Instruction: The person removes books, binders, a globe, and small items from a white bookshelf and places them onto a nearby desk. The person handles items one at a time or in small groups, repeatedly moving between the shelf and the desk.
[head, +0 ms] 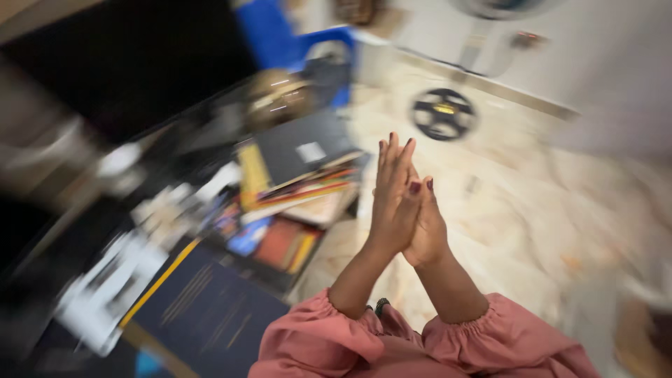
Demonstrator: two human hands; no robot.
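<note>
Hands pressed palm to palm fill the middle of the view: the left hand (393,203) and the right hand (425,227) meet flat against each other above a pale marbled floor (532,203). Their long axis runs from the near wrists up to the far fingertips, leaning slightly left. The fingers (392,157) are stretched straight and close together, with dark polish on the nails; they grasp nothing and touch only the other hand. Pink gathered sleeves (329,336) cover both forearms at the near edge.

To the left lies a blurred stack of books (301,189): a dark flat cover with a small white rectangular label on top, and yellow, red and blue edges below. Nearer, a dark navy book (203,308) with a yellow band lies flat. Farther off, a black round wheel-like object (443,113) rests on the floor, and a blue chair (280,35) stands beyond the stack.
</note>
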